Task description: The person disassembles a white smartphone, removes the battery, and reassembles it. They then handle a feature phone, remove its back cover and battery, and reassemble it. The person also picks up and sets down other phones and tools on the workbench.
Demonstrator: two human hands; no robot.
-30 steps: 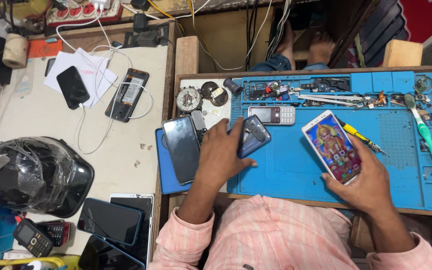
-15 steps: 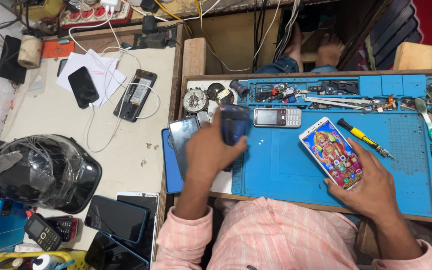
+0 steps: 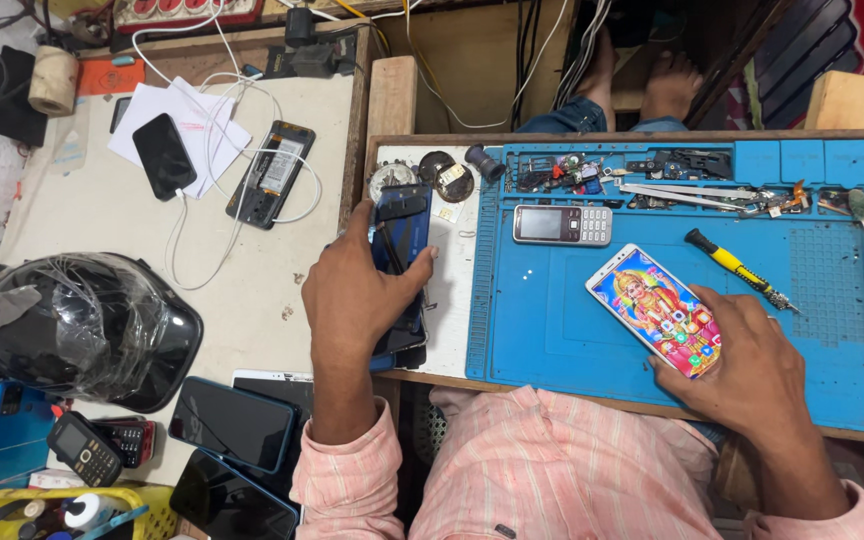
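Dark phone (image 3: 399,225) sits gripped in my left hand (image 3: 352,300) at ten o'clock of the blue mat (image 3: 552,320), while my right hand (image 3: 752,370) at four o'clock clasps a lit smartphone (image 3: 655,310), with a keypad phone (image 3: 562,224) at twelve o'clock and a yellow-handled screwdriver (image 3: 737,268) at two o'clock.

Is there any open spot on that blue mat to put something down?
Yes: the blue mat is bare between the keypad phone, the lit phone and the near edge. Its far strip is crowded with small parts.
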